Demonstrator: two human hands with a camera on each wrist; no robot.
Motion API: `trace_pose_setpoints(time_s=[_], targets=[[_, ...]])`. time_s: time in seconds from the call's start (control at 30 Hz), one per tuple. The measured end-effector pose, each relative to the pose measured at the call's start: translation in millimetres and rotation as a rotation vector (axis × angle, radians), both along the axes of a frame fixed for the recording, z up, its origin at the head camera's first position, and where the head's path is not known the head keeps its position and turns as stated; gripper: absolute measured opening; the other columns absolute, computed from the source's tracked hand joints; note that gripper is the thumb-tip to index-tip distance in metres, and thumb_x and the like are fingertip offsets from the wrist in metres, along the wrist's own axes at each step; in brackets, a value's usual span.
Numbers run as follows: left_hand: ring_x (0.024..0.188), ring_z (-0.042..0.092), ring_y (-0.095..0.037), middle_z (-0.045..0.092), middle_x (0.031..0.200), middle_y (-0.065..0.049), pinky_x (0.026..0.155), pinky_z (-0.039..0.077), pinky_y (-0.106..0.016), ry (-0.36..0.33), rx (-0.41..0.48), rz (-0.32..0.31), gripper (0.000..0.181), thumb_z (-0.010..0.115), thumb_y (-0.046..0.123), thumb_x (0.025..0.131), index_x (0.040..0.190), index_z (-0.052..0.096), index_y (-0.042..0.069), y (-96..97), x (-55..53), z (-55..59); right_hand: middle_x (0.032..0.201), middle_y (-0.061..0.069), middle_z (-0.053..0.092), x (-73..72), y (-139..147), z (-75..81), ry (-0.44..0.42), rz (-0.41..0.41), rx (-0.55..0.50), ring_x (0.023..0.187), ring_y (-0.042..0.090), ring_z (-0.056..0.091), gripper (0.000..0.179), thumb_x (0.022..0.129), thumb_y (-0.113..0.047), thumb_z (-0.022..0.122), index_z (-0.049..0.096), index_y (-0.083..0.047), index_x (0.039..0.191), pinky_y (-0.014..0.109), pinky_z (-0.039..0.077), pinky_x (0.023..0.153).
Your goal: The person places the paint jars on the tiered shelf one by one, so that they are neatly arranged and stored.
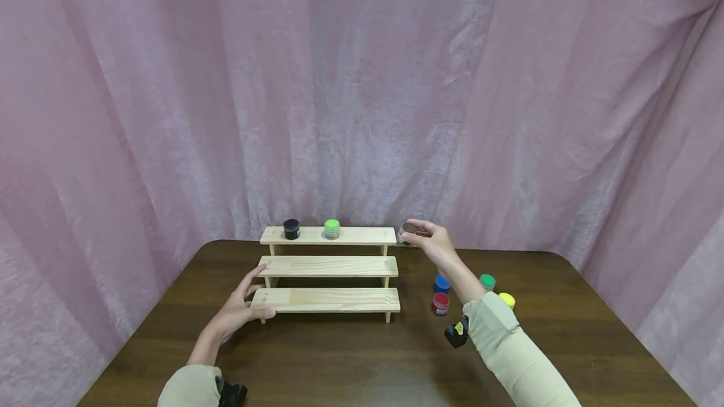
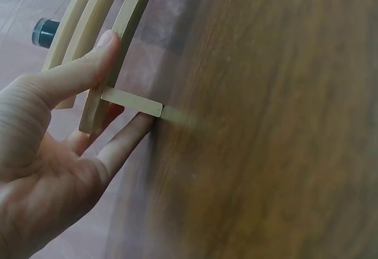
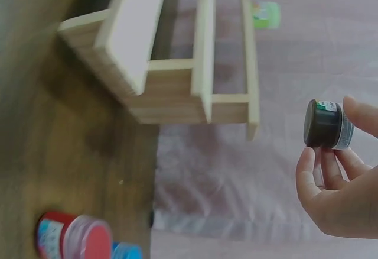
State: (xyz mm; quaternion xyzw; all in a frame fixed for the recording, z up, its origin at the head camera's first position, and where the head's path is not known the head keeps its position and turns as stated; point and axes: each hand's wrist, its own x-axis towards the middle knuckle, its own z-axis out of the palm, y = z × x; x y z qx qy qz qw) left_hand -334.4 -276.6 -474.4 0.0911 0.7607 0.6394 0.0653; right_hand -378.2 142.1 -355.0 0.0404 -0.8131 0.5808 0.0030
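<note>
A three-step wooden display rack stands on the table. My left hand grips its left end; in the left wrist view the thumb lies on the lowest step and the other fingers reach behind and under it. Just off the right end of the top step, my right hand holds a small dark brown paint jar between thumb and fingers, raised off the table. On the top step sit a black paint jar at the left and a light green paint jar near the middle.
Right of the rack, partly beside my right forearm, a blue jar, a red jar, a green jar and a yellow jar stand on the brown table. A pink curtain hangs behind the table.
</note>
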Motion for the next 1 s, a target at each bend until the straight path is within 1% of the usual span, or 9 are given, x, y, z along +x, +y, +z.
trace_pose_setpoints(time_s=[0.17, 0.23, 0.37, 0.43, 0.5, 0.6, 0.73, 0.93, 1.0], targets=[[0.091, 0.063, -0.025, 0.028, 0.145, -0.035, 0.066, 0.054, -0.034, -0.010, -0.018, 0.021, 0.108, 0.079, -0.001, 0.076, 0.156, 0.010, 0.022, -2.4, 1.4, -1.3, 0.149, 0.014, 0.043, -7.8, -11, 8.0, -0.017, 0.011, -0.027, 0.132, 0.034, 0.047, 0.053, 0.093, -0.025, 0.065, 0.050, -0.013, 0.143, 0.047, 0.043, 0.106], [0.093, 0.062, -0.025, 0.028, 0.145, -0.035, 0.068, 0.053, -0.034, -0.013, -0.025, 0.027, 0.108, 0.079, -0.001, 0.076, 0.156, 0.011, 0.023, -3.2, 2.3, -1.6, 0.148, 0.015, 0.044, -11.1, -15, 9.1, -0.019, 0.022, -0.029, 0.130, 0.034, 0.048, 0.053, 0.093, -0.024, 0.065, 0.049, -0.012, 0.143, 0.046, 0.044, 0.105], [0.093, 0.063, -0.026, 0.029, 0.145, -0.036, 0.067, 0.054, -0.034, 0.004, -0.032, 0.016, 0.107, 0.078, 0.000, 0.077, 0.157, 0.010, 0.021, -3.8, 3.0, -0.7, 0.146, 0.016, 0.047, -17.0, -22, 9.5, -0.021, 0.038, -0.032, 0.126, 0.036, 0.052, 0.054, 0.094, -0.023, 0.065, 0.048, -0.011, 0.144, 0.048, 0.041, 0.108], [0.095, 0.063, -0.026, 0.030, 0.145, -0.036, 0.067, 0.054, -0.034, 0.014, -0.035, 0.016, 0.107, 0.079, 0.001, 0.077, 0.157, 0.011, 0.021, -3.3, 3.4, 0.4, 0.146, 0.017, 0.047, -19.2, -25, 8.7, -0.022, 0.049, -0.032, 0.128, 0.036, 0.051, 0.055, 0.094, -0.022, 0.065, 0.047, -0.010, 0.144, 0.049, 0.039, 0.110], [0.098, 0.062, -0.027, 0.028, 0.145, -0.037, 0.067, 0.054, -0.034, 0.025, -0.040, 0.002, 0.107, 0.079, 0.001, 0.077, 0.157, 0.009, 0.021, -2.4, 4.0, 1.8, 0.147, 0.015, 0.046, -20.6, -29, 7.8, -0.029, 0.049, -0.026, 0.131, 0.035, 0.048, 0.056, 0.093, -0.023, 0.065, 0.047, -0.010, 0.144, 0.050, 0.037, 0.111], [0.101, 0.061, -0.029, 0.028, 0.146, -0.035, 0.068, 0.054, -0.034, 0.008, -0.037, 0.012, 0.107, 0.079, 0.001, 0.077, 0.157, 0.011, 0.022, -0.5, 5.1, 2.8, 0.147, 0.015, 0.045, -22.6, -35, 5.7, -0.031, 0.049, -0.018, 0.134, 0.034, 0.043, 0.055, 0.093, -0.023, 0.066, 0.048, -0.011, 0.143, 0.050, 0.036, 0.112], [0.101, 0.061, -0.030, 0.028, 0.147, -0.034, 0.068, 0.054, -0.034, -0.006, -0.032, 0.012, 0.107, 0.080, 0.000, 0.076, 0.157, 0.012, 0.023, 2.3, 5.6, 2.7, 0.146, 0.015, 0.046, -25.2, -40, 2.4, -0.025, 0.045, -0.012, 0.133, 0.034, 0.044, 0.054, 0.092, -0.023, 0.066, 0.050, -0.010, 0.142, 0.050, 0.038, 0.109], [0.101, 0.061, -0.031, 0.026, 0.147, -0.037, 0.067, 0.054, -0.035, 0.009, -0.025, -0.003, 0.109, 0.079, -0.001, 0.077, 0.157, 0.009, 0.021, 5.4, 6.5, 3.7, 0.142, 0.015, 0.050, -29.7, -48, 0.2, -0.019, 0.042, -0.021, 0.129, 0.033, 0.048, 0.054, 0.091, -0.020, 0.068, 0.051, -0.009, 0.142, 0.047, 0.042, 0.107], [0.101, 0.061, -0.031, 0.026, 0.147, -0.036, 0.067, 0.054, -0.035, 0.008, -0.022, 0.003, 0.109, 0.079, -0.001, 0.076, 0.157, 0.009, 0.021, 6.5, 6.5, 3.9, 0.139, 0.017, 0.052, -32.0, -50, -0.4, -0.015, 0.043, -0.028, 0.127, 0.033, 0.050, 0.054, 0.091, -0.019, 0.068, 0.051, -0.008, 0.141, 0.046, 0.043, 0.105]])
